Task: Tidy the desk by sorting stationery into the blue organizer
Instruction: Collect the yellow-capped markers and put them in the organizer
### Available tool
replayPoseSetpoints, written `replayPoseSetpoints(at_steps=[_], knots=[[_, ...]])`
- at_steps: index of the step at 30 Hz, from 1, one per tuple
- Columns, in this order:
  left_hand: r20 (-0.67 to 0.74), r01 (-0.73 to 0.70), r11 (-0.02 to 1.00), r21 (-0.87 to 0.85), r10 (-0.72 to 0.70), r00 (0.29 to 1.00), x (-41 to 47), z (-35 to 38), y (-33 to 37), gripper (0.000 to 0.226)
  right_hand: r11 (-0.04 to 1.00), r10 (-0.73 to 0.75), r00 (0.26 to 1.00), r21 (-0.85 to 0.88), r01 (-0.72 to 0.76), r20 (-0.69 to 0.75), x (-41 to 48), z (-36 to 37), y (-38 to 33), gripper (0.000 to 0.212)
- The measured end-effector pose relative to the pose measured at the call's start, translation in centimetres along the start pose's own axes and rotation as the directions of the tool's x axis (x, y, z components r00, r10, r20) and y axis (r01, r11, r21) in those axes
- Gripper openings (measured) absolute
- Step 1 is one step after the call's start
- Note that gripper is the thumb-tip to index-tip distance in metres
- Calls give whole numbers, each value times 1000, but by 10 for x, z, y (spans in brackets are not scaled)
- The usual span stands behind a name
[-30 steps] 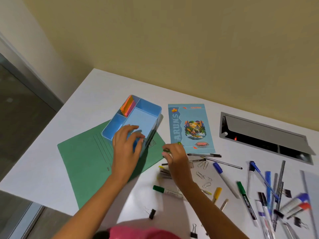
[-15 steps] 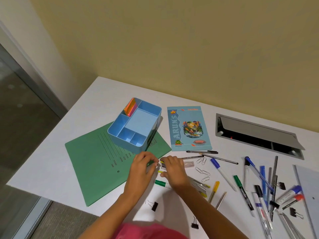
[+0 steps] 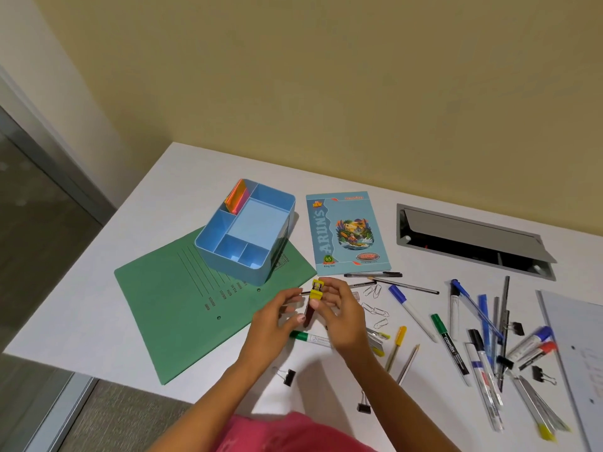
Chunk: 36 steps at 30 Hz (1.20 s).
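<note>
The small yellow-topped piece is up off the bench, upright between my two hands. My right hand has its fingers curled round the yellow top, and my left hand pinches the dark lower part; what the piece is I cannot tell. The organizer stands just beyond my hands on the far corner of the green folder, with orange notes upright in its far left compartment; its large middle compartment and two small near ones gape upward. Under my hands lies a green marker, and a binder clip sits near my left wrist. Right of the organizer lies a notebook, close beside it. Paper clips are scattered just right of my right hand, and farther right are a heap of pens and a cable hatch. The folder's near corner reaches close to the bench's near edge, and bare bench lies to its left.
</note>
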<state>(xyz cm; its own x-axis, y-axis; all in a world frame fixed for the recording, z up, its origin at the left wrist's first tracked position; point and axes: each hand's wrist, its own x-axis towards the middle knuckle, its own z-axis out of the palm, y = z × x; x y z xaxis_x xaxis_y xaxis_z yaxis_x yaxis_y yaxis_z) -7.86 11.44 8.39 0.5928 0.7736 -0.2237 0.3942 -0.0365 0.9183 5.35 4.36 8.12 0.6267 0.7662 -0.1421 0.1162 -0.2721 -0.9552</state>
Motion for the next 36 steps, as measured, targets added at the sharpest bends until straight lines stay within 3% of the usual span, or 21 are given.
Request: replayPoseSetpoints(at_steps=[3,7,12,13,16,19,22,24,26,29,31,33,36], knots=[[3,-14,998,-65,14,1000,-6,8,11,35,997,16,999,71,-19,42,-9,-4,-7,38],[-47,3,996,-90,-7,999,-9,13,13,31,999,-13,995,36,9,96,-16,-13,-7,37],[-61,36,994,-105,-42,997,-10,11,7,31,948,0,1000,-318,-4,-13,-13,-45,24,38],[-64,43,993,-108,-50,997,-10,11,6,29,884,-26,999,-467,9,-30,-14,-53,35,40],[-75,58,991,-123,-67,995,-9,10,7,25,554,-151,988,-824,120,42,-16,-68,71,53],[-85,89,987,-133,-101,991,-8,11,6,23,366,-159,986,-925,100,43,-18,-73,84,41],[-87,115,982,-151,-129,988,-7,11,6,24,302,-173,984,-948,100,48,-18,-75,81,35],[-74,141,977,-158,-154,985,-6,11,7,24,328,-185,983,-941,81,20,-15,-76,82,33],[-54,174,968,-181,-186,981,-5,11,6,22,418,-189,982,-904,86,6,-15,-78,83,32],[-14,184,956,-230,-192,981,-5,9,6,26,710,-191,981,-694,117,-30,-18,-79,67,19],[0,192,941,-279,-200,980,-4,10,8,31,839,-48,995,-544,-7,-87,-17,-78,41,18],[12,197,926,-321,-204,979,-4,12,13,30,874,78,991,-471,-120,-106,-15,-77,18,25],[44,204,887,-413,-204,978,-6,14,25,34,919,141,985,-357,-166,-96,-15,-74,-13,35]])
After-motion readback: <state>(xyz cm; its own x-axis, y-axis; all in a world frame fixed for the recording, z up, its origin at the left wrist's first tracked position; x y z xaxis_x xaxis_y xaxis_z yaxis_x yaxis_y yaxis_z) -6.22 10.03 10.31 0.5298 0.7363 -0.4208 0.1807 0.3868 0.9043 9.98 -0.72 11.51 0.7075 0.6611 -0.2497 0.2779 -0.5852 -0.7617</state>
